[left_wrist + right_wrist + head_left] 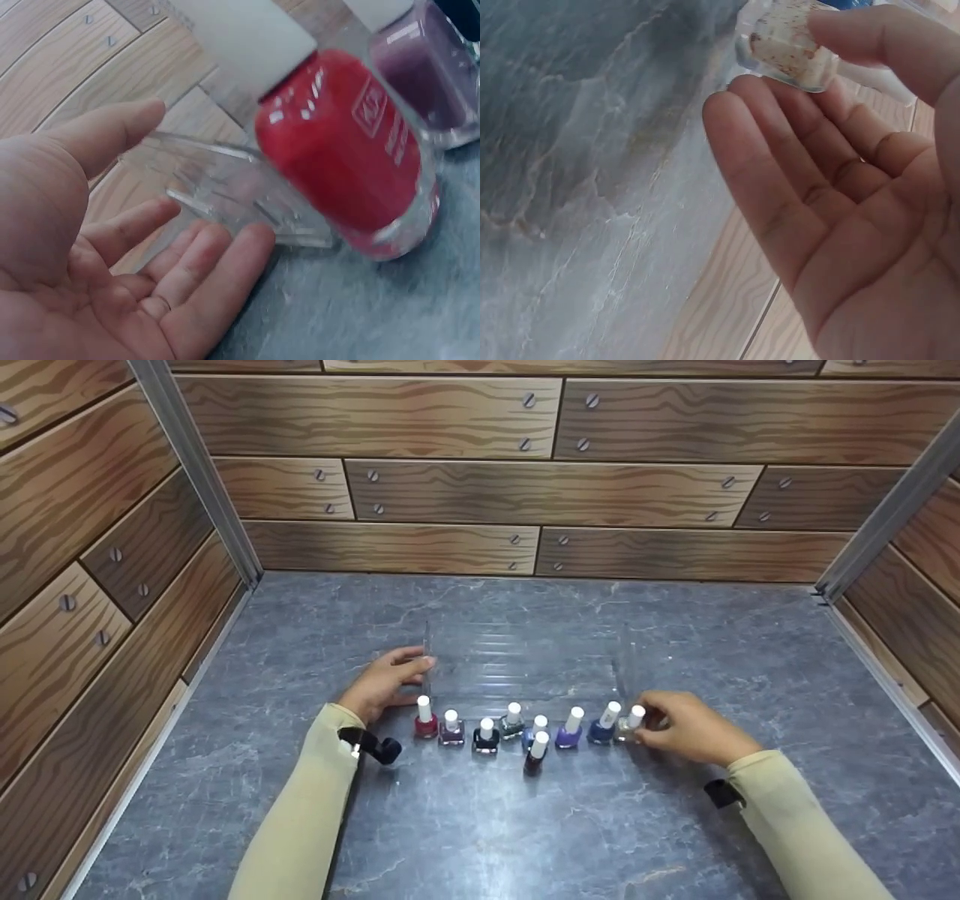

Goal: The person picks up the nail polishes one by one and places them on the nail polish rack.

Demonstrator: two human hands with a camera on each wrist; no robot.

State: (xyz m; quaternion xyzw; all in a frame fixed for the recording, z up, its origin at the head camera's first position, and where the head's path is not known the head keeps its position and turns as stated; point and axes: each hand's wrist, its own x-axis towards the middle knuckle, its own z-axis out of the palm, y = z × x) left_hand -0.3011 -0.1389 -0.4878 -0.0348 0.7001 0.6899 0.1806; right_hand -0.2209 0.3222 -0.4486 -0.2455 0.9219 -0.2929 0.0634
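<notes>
My right hand point(690, 727) pinches a nail polish bottle point(791, 45) with clear glass, cream-coloured contents and a white cap, at the right end of a row of bottles. The thumb lies over the bottle with the fingers on its other side. Relaxed and spread, my left hand point(386, 682) has its thumb tip at the left edge of a clear plastic stepped stand point(517, 649). Close to that hand stands a red nail polish bottle point(341, 142). Beside it are a mauve bottle point(451, 731) and a black bottle point(486, 739), both white-capped.
More nail polish continues the row: a dark green bottle point(512, 725), a purple bottle point(569, 735) and a dark blue bottle point(602, 730). One dark red bottle point(534, 763) stands forward of them. Wood-patterned walls point(450, 491) enclose the grey marbled table point(480, 832).
</notes>
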